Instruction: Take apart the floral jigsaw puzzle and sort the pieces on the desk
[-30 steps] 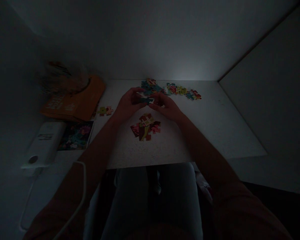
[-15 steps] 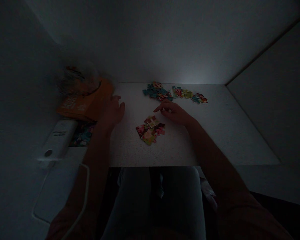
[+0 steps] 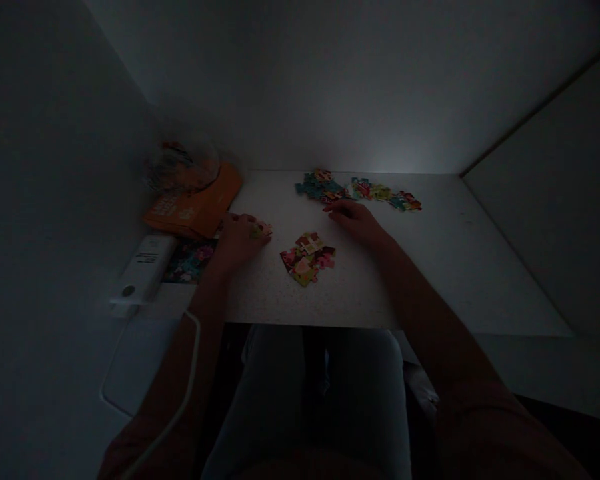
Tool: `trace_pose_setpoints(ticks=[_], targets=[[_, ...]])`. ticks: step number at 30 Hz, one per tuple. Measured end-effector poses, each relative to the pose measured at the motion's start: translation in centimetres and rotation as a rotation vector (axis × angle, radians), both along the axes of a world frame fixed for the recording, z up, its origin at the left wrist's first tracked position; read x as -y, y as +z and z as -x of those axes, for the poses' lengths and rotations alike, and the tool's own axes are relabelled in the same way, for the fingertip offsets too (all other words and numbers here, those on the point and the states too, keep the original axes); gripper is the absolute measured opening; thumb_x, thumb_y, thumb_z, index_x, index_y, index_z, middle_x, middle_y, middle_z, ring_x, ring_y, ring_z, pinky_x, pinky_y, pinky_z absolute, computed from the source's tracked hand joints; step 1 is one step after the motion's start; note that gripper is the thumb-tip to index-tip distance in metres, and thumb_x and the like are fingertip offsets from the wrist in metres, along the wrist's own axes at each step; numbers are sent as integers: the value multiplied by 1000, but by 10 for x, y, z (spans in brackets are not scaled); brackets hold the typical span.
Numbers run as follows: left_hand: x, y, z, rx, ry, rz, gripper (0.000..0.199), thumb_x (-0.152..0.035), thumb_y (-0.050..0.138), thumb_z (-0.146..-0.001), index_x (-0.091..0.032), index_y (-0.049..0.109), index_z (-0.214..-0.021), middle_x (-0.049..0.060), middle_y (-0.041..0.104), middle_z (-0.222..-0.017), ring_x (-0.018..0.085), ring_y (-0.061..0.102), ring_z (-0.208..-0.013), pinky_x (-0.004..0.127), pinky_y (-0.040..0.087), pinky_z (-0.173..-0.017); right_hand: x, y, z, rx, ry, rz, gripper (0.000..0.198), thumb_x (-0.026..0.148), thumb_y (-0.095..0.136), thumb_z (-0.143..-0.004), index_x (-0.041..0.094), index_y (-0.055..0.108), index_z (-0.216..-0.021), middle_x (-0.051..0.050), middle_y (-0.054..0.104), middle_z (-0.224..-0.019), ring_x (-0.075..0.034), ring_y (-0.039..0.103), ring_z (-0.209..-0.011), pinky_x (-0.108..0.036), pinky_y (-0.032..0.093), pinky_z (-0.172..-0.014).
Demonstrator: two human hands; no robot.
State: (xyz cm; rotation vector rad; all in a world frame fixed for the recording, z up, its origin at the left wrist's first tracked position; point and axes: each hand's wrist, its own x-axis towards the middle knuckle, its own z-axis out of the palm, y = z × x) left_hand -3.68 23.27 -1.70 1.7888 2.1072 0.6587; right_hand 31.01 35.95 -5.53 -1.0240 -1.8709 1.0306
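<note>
It is dim, and details are soft. My left hand [image 3: 237,243] is closed around jigsaw puzzle pieces [image 3: 261,231] at the left of the white table; pink and green bits show past the fingertips. My right hand [image 3: 357,223] hovers with loosely bent fingers apart, nothing visible in them. Just beyond it lies a heap of teal puzzle pieces [image 3: 316,187]. A row of green and red puzzle pieces [image 3: 380,192] runs rightward from there. Between my hands rests a joined cluster of pink, brown and green puzzle pieces [image 3: 307,260].
An orange box [image 3: 193,207] with a clear plastic bag [image 3: 180,163] on it stands at the back left. Before it lie a colourful picture sheet [image 3: 187,260] and a white device [image 3: 145,267] with a white cable [image 3: 195,353]. Walls border the table [image 3: 430,273] behind and right.
My left hand has come nearer and slightly right, away from the orange box, and puzzle pieces now show at its fingers. My right index finger has drawn back. The view has shifted a little.
</note>
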Motion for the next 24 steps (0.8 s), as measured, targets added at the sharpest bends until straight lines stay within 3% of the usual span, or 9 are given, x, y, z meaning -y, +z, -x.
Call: trace_pose_setpoints(ticks=[4,7,12,14,16,18,20,21,24], targets=[[-3,1,-2,22,20,-7,43,-53,89,-88,-24,74,-116,25,77,-140,44,74,-135,66,59,-125,-4,-4,0,-18,-4,7,34,53,82,-94,28,90,-115,-2,75,-92,-23,61,-85,-39,51,-83],[-6,3,-5,82,-20,-53,40,-48,89,-88,-28,69,-117,20,82,-133,40,77,-128,63,61,-118,-4,-5,2,-45,7,7,39,60,85,-92,28,89,-113,-2,77,-94,-23,63,-86,-39,53,-83],[-23,13,-44,444,-179,-38,30,-42,75,-99,-28,67,-124,9,84,-122,26,81,-101,50,67,-98,7,1,10,-27,52,-2,47,70,87,-92,28,88,-112,-4,80,-100,-23,64,-86,-38,52,-81],[-35,18,-69,614,-295,-25,38,-43,80,-96,-27,68,-128,7,83,-114,24,82,-95,45,68,-91,10,4,13,-24,121,12,51,75,89,-91,28,87,-109,-3,77,-96,-22,63,-85,-37,52,-81],[-51,21,-90,719,-381,-34,52,-45,89,-89,-27,68,-133,8,83,-120,24,82,-96,41,68,-87,7,8,13,-36,189,26,57,84,88,-89,28,81,-96,-2,74,-94,-22,64,-88,-37,54,-85],[-68,21,-99,818,-351,-70,57,-56,89,-91,-28,67,-135,11,81,-134,22,81,-97,38,66,-81,-2,11,4,-61,174,0,65,91,85,-88,28,70,-83,-2,71,-94,-22,63,-91,-38,55,-89],[-86,17,-94,909,-181,-156,53,-70,77,-99,-28,66,-130,11,79,-136,20,79,-94,35,60,-74,-16,14,-17,-108,25,-72,67,91,81,-92,29,61,-79,-1,65,-92,-22,62,-93,-39,56,-93],[-94,13,-88,912,-65,-215,51,-73,75,-99,-28,67,-122,9,78,-125,19,76,-89,33,55,-70,-23,15,-31,-133,-100,-114,64,88,78,-96,29,58,-81,-1,62,-93,-23,61,-94,-40,56,-96],[-111,1,-67,851,116,-322,38,-62,76,-98,-26,68,-108,3,71,-99,16,63,-77,30,44,-65,-37,15,-76,-54,-624,-177,44,67,72,-107,29,60,-88,-6,64,-108,-27,64,-108,-47,58,-109]])
